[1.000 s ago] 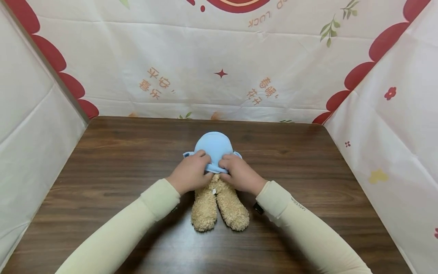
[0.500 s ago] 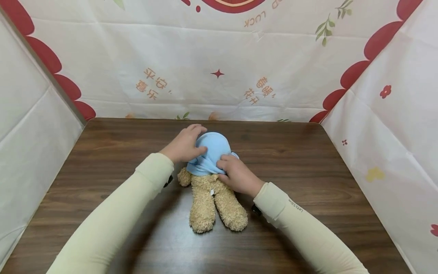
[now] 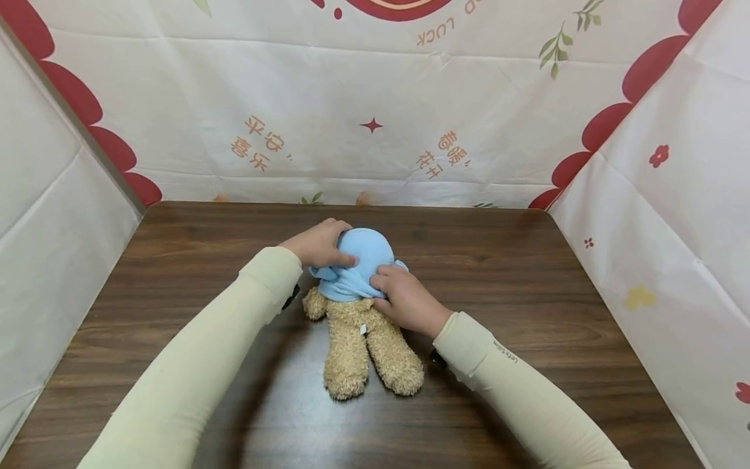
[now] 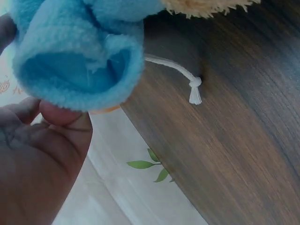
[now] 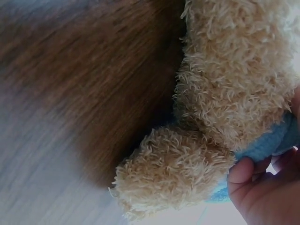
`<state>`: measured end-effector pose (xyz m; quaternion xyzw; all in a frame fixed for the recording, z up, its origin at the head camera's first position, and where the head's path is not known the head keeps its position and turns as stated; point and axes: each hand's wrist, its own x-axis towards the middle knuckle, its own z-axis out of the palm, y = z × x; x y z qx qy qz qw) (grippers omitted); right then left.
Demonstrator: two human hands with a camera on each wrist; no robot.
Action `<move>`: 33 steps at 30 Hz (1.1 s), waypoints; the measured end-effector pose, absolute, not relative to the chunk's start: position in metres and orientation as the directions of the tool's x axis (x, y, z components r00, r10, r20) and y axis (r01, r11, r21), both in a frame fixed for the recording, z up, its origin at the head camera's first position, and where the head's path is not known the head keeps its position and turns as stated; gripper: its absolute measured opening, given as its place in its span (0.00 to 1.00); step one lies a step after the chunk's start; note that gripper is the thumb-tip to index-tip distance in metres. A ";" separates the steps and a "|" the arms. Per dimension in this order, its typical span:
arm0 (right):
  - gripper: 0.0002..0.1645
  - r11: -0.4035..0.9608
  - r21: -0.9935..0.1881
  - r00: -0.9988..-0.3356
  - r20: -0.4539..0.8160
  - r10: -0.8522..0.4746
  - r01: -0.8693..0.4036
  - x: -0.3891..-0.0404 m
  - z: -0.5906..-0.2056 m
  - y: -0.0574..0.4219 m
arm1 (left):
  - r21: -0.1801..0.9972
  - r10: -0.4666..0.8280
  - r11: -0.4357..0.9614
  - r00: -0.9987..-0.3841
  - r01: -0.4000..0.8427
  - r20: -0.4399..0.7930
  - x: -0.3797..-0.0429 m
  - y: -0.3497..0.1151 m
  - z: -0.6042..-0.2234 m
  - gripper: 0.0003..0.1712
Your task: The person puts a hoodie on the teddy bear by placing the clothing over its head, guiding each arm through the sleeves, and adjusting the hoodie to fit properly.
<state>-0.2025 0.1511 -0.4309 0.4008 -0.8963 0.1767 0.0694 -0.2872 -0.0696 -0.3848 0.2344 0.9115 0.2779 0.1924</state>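
A tan, curly-furred plush toy lies on the table with its legs toward me, wearing a light blue hooded top. The rounded blue hood covers its head. My left hand grips the top's upper left side, thumb over the cloth and fingers at the far edge. In the left wrist view, a blue sleeve gapes with no paw in it, and a knotted white cord hangs beside it. My right hand pinches the lower right hem. One furry arm sticks out below the top at left.
The dark wood-grain table stretches out around the toy. A white printed cloth with red scalloped edging hangs behind it, with white cloth walls on both sides. A small white tag sits between the toy's legs.
My left hand has left the lower hem and moved up to the top's left side. The furry left-side arm now shows, and the blue sleeve sticks out above it. My right hand stays at the hem.
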 end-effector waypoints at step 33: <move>0.22 0.670 -0.352 -0.754 0.238 -0.612 -0.654 -0.203 -0.431 0.149 | -0.051 0.529 0.842 -0.801 0.538 0.279 -0.236 -0.049 -0.397 0.17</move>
